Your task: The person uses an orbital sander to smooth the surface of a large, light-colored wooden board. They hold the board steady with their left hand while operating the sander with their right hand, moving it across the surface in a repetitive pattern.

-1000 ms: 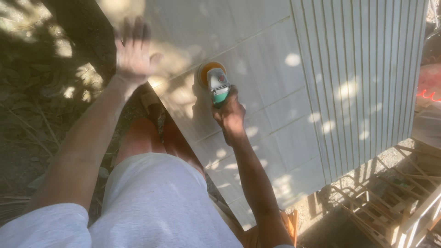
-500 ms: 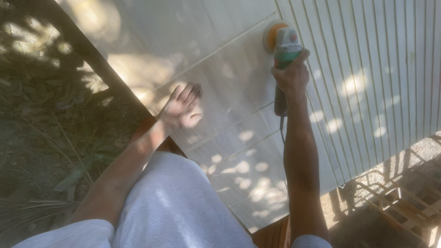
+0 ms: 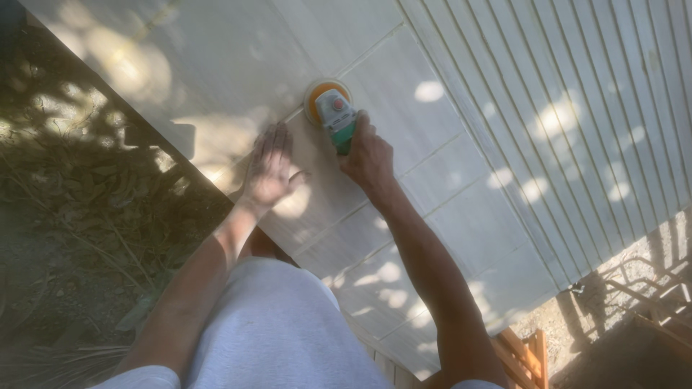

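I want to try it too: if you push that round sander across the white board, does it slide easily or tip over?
The sander probably slides easily: its round orange pad sits flat on the smooth white panel. It seems unlikely to tip, being low and wide. One right hand steers it, so it's probably fairly light.

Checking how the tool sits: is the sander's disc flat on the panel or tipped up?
Flat, as far as shows: the sander, gripped by the right hand, has its orange disc against the white panel, no gap visible.

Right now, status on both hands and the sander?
Right hand gripping green sander, orange pad flat on pale panel. Left hand flat on panel beside it. Nothing blocking.
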